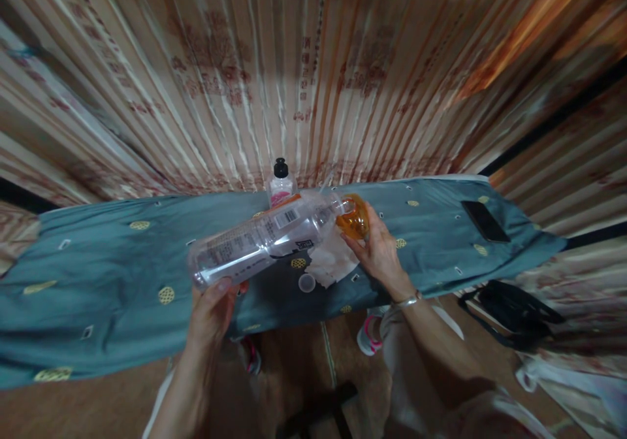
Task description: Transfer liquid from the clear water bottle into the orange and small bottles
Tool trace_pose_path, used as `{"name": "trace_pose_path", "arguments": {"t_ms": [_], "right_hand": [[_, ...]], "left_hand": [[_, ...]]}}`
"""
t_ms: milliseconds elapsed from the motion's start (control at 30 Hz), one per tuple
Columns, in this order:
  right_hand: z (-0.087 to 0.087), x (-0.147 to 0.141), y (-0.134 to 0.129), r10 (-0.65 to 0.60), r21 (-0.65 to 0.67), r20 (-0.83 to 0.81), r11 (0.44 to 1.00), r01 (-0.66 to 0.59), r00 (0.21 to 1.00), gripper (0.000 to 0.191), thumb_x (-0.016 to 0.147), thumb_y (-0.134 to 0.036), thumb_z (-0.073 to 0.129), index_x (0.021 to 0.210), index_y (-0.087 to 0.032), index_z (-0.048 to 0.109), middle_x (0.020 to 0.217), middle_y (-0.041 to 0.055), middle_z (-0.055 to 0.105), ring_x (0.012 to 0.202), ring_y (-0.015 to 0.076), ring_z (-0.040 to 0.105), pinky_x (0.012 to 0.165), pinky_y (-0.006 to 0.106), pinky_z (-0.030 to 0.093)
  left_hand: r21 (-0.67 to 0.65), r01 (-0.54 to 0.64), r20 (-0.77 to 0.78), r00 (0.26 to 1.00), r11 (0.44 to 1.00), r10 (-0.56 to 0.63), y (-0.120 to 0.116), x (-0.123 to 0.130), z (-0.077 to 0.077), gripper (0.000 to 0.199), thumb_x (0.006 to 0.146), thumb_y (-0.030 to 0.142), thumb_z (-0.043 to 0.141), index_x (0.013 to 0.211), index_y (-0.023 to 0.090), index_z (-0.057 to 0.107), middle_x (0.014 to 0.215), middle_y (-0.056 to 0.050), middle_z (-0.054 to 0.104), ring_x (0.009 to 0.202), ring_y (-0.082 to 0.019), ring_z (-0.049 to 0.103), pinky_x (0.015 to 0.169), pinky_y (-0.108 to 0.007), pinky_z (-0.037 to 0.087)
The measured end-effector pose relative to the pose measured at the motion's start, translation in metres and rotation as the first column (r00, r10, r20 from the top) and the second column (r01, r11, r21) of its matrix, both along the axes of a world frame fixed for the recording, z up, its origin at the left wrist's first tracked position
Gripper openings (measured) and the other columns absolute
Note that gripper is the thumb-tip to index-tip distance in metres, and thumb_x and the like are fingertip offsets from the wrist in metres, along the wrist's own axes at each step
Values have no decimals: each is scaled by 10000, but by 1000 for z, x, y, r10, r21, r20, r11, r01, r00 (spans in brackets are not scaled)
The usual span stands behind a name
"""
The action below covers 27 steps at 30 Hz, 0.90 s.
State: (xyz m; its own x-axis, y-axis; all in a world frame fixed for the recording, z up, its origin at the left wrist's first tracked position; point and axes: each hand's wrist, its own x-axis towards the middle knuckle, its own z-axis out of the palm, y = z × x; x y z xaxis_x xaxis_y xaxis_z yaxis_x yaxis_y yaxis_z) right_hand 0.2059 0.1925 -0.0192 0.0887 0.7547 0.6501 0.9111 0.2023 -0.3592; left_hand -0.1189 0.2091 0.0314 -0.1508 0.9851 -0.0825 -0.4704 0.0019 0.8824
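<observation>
A large clear plastic bottle point(255, 240) lies tilted in the air, its neck pointing right and slightly up. My left hand point(213, 305) is wrapped round its base from below. My right hand point(379, 249) holds an amber, see-through cup point(356, 217) at the bottle's mouth; the mouth overlaps the cup's opening. Whether liquid is passing between them cannot be made out. Beneath, on the cloth, lie a crumpled white tissue point(330, 262) and a small round translucent cap point(307, 283). Behind the large bottle stands a white bottle point(281, 184) with a black top.
A teal patterned cloth point(122, 262) covers the table. A dark phone point(484, 221) lies at its right. Pleated curtains point(304, 66) hang behind. On the floor at the lower right is a black bag point(514, 311); a dark bar stands below the table.
</observation>
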Motion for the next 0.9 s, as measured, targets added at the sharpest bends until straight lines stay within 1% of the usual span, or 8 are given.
{"name": "trace_pose_path", "arguments": {"t_ms": [133,267,433,567,667,900], "right_hand": [[1,0,1,-1,3,3,1000,1,1000,861,993,-538,641,1675,-175,261,1552,219,585,1420,351,599,1165,579,531],[0,3,1,7,2,2,1000,-7,1000,876,990,-550,640,1676,-168,252,1555,221,583,1418,351,601,1163,579,531],[-3,5,1,14,10,-14,1000,-14,1000,890,984,-561,644,1676,-161,253,1553,225,583,1418,353,599,1171,576,524],[-3,7,0,18,6,-12,1000,-18,1000,893,982,-570,644,1676,-169,250,1556,223,580,1417,355,601,1160,584,534],[-3,10,0,20,11,7,1000,-20,1000,890,985,-570,640,1676,-174,243,1557,222,579,1418,359,600,1151,594,541],[-4,12,0,20,43,31,999,-21,999,882,993,-546,644,1677,-167,238,1537,235,595,1392,358,624,1124,581,567]], "left_hand": [[29,24,-19,1000,999,-23,1,2,3,579,470,293,896,1020,240,723,945,-56,740,629,-152,595,448,-218,471],[31,19,-16,1000,999,-19,2,3,5,576,462,266,878,1013,235,715,911,-44,734,637,-148,604,460,-204,467],[2,-8,12,1000,1000,8,3,4,3,623,426,262,892,1027,239,730,869,-31,739,629,-157,625,472,-212,482],[1,-16,39,999,1000,16,5,4,0,690,404,279,925,1071,243,751,914,-39,768,595,-146,622,480,-222,495],[-7,-21,51,998,1000,21,5,4,-1,739,383,297,954,1094,243,762,952,-52,786,607,-160,646,507,-242,533],[42,-28,44,999,999,26,4,8,2,766,378,327,980,1107,237,762,907,-47,785,622,-178,675,506,-240,557]]}}
